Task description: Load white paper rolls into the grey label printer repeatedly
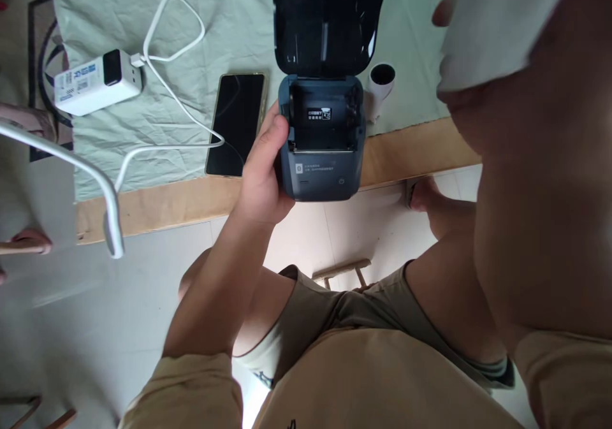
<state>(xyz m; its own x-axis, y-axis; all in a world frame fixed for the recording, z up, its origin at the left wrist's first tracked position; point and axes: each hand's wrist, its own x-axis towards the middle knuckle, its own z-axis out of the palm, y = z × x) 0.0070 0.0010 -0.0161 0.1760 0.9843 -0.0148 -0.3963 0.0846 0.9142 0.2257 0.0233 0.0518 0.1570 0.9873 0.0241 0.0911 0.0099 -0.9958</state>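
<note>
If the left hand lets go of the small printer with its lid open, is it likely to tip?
The printer probably tips easily: it overhangs the table edge, and its open lid stands tall behind. Its smooth casing may slip in the left hand, which grips only one side.

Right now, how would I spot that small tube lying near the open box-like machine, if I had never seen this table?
Find the pale green cloth covering the wooden table, then the dark printer with its lid up, gripped by the left hand. Just to its right lies a white tube with a dark hollow end, the only round thing there; the phone is flat and black.
</note>
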